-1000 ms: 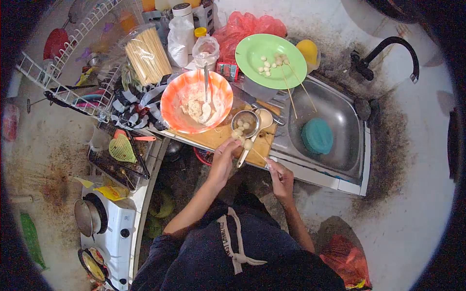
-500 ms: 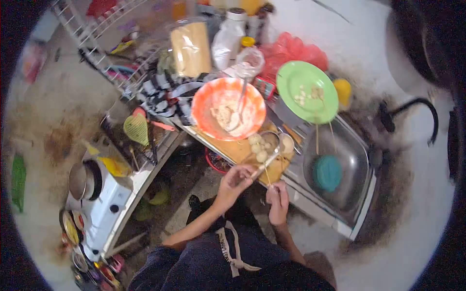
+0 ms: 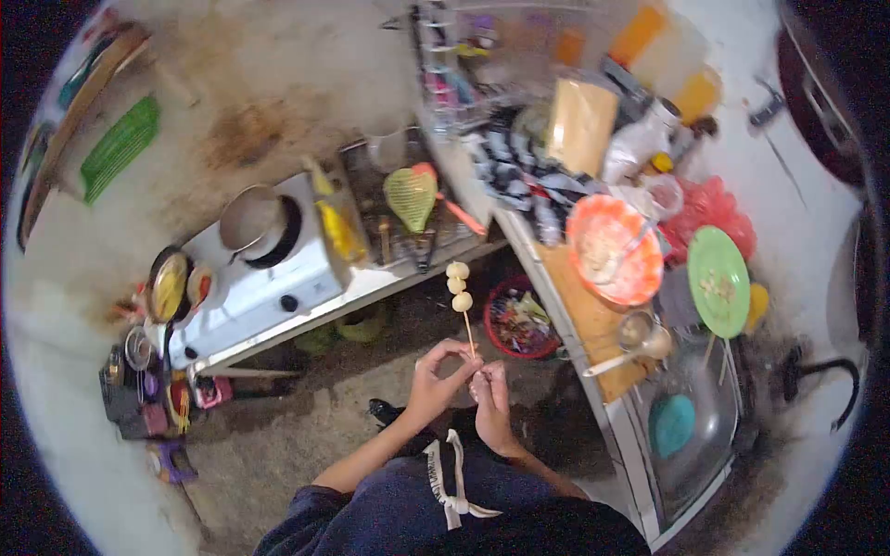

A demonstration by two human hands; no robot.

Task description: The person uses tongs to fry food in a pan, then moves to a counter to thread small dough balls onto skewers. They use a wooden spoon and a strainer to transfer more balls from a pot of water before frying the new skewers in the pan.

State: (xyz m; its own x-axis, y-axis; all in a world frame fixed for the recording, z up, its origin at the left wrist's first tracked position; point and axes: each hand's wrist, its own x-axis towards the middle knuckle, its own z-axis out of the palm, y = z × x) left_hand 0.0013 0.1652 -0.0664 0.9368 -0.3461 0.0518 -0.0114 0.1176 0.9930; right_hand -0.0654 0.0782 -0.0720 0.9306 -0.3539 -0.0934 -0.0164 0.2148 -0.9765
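A wooden skewer [image 3: 469, 335] with several pale round balls [image 3: 458, 285] on its upper part stands nearly upright between my hands. My left hand [image 3: 439, 382] pinches the stick between thumb and fingers. Just to the right, my right hand [image 3: 492, 400] is closed around its lower end. A ladle [image 3: 638, 328] lies on the wooden cutting board [image 3: 575, 304], its pale handle pointing to the left. On the same board sits an orange and white bowl [image 3: 655, 271] of pale dough-like mixture with a spoon in it.
A green plate [image 3: 721, 301] with small pale bits overlaps the sink [image 3: 714, 422], where a teal object [image 3: 671, 425] lies. At left, a pot [image 3: 252, 221] stands on the white stove [image 3: 278, 283]. A red basket [image 3: 528, 350] of scraps sits on the floor between the counters.
The view has turned left. The skewer with the balls has moved from over the cutting board and ladle to above the floor between the counters, with both hands on the stick.
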